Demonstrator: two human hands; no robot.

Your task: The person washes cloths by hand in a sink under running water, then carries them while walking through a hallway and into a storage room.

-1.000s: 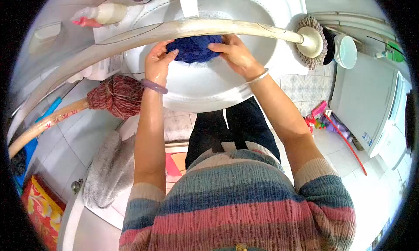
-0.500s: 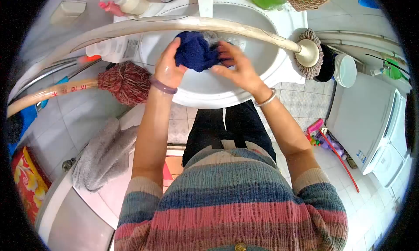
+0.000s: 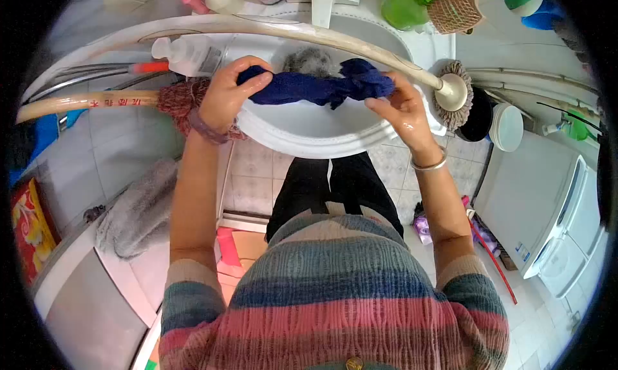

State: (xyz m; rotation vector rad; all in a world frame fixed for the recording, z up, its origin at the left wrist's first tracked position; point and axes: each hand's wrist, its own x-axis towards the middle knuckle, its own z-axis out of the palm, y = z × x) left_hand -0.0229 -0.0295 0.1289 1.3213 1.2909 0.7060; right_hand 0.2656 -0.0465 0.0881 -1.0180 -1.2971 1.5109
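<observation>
"What's changed vs. the prev. frame?"
"The dark blue knitted cloth [image 3: 302,88] was a bunched wad; now it's pulled out lengthwise btwn the hands, which are farther apart."
"Grip?"
"L hand [image 3: 228,94], w/ a purple bangle [image 3: 207,130], is closed on one end, thumb & fingers. R hand [image 3: 404,111], w/ a silver-coloured bangle [image 3: 430,161], was loosely spread; now its thumb & fingers pinch the bunched other end."
"Cloth's loc.?"
"Held up over the white oval sink [image 3: 315,133], approx. level side to side. Greyish suds [image 3: 310,61] show in the basin behind it."
"Nearby?"
"White faucet [image 3: 322,8] at the back, green translucent bottle [image 3: 404,8] to its R, & a long pale curved pole [image 3: 257,25] crossing the view."
</observation>
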